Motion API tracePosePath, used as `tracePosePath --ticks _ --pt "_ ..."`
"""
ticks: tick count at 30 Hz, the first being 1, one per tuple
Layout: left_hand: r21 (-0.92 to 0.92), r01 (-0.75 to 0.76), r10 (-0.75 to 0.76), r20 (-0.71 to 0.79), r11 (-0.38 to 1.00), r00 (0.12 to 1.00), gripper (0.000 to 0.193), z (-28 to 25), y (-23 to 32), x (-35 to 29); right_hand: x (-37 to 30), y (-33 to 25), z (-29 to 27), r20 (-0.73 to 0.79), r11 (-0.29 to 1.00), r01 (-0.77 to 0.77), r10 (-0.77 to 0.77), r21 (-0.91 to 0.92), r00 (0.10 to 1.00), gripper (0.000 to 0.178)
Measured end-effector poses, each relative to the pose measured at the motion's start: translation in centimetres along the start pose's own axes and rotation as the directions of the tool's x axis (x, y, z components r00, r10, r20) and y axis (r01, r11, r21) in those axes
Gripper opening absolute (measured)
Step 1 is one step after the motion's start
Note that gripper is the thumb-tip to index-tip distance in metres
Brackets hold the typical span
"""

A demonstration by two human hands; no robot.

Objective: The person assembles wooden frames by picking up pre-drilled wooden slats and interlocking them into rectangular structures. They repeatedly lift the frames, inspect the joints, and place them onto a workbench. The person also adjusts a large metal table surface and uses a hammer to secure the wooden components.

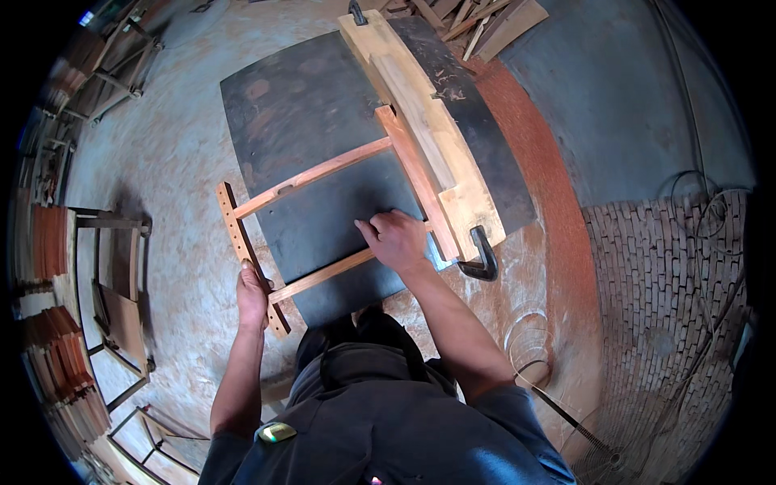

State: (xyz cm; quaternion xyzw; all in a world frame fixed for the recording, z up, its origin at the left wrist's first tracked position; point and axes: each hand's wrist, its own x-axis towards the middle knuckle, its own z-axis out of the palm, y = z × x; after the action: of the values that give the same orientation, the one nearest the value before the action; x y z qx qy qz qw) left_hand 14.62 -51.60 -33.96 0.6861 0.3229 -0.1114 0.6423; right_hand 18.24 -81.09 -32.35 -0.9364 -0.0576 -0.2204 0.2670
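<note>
A reddish wooden frame (323, 170) lies on a dark work table (295, 89), made of two long rails joined by two crossbars. Its left rail (240, 234), dotted with a row of holes, sticks out past the table's left edge. There my left hand (252, 301) is closed around the rail's near part, thumb on top. My right hand (396, 241) is curled over the right end of the near crossbar (323, 275), fingers bent. The right rail (416, 178) lies against a pale, thick wooden board (461, 174) with a stepped edge.
Black clamps (482, 255) hold the board at its near and far ends. Wood offcuts (501, 28) lie beyond the table. Metal racks (121, 299) and stacked reddish wood pieces (52, 347) stand at left. A mesh-guarded fan (610, 457) is at lower right, near a brick surface (647, 283).
</note>
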Motion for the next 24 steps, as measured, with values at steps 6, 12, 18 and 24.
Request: tracePosePath --ticks 6,12,18,24 --pt "-0.028 -0.038 0.039 0.04 0.999 0.998 0.049 -0.4 0.2 2.5 1.8 0.1 0.6 0.034 1.0 -0.008 0.008 -0.021 0.999 0.039" --pt "-0.018 0.042 -0.042 0.007 0.999 0.999 0.052 0.8 3.6 3.6 4.3 0.5 2.2 0.023 1.0 -0.014 0.014 -0.008 1.0 0.039" --pt "-0.014 0.041 -0.041 0.013 0.999 0.999 0.051 1.2 6.0 6.9 7.7 0.9 4.1 0.07 0.999 -0.045 0.047 -0.03 0.996 0.041" --pt "-0.023 0.011 -0.01 0.069 1.0 0.998 0.052 1.2 7.8 10.1 10.6 1.3 6.0 0.085 0.997 -0.063 0.066 -0.043 0.994 0.04"
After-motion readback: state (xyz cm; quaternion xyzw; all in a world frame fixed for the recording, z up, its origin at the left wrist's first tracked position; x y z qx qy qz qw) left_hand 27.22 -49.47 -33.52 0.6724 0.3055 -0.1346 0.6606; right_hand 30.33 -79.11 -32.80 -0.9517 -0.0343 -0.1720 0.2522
